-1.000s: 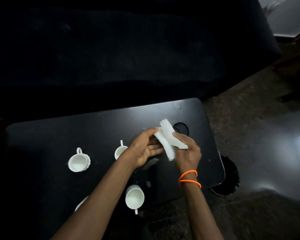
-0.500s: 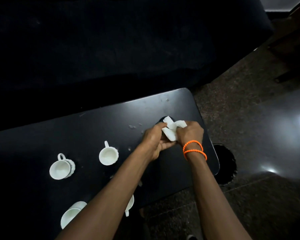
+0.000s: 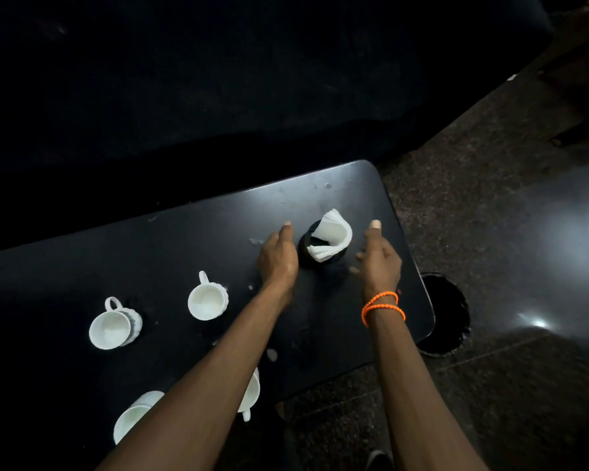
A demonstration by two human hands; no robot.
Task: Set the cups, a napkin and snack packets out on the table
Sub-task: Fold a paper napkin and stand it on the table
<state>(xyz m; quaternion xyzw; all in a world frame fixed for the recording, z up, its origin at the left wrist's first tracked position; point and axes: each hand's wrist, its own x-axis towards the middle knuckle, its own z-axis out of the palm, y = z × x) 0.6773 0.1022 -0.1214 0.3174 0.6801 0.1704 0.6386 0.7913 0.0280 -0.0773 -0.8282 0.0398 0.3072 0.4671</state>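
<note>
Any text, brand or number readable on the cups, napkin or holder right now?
None: no legible text anywhere.
White cups: plain, no print visible.
Napkin in the dark holder: blank.
Black table: only smudges, no markings.

Dark sofa point(image 3: 218, 79) behind, speckled stone floor point(image 3: 490, 198), orange wrist bands point(image 3: 383, 305).

The left forearm point(image 3: 198, 385) hides most of one white ceramic cup point(image 3: 252, 392); the right hand's fingers point(image 3: 356, 263) are blurred.
</note>
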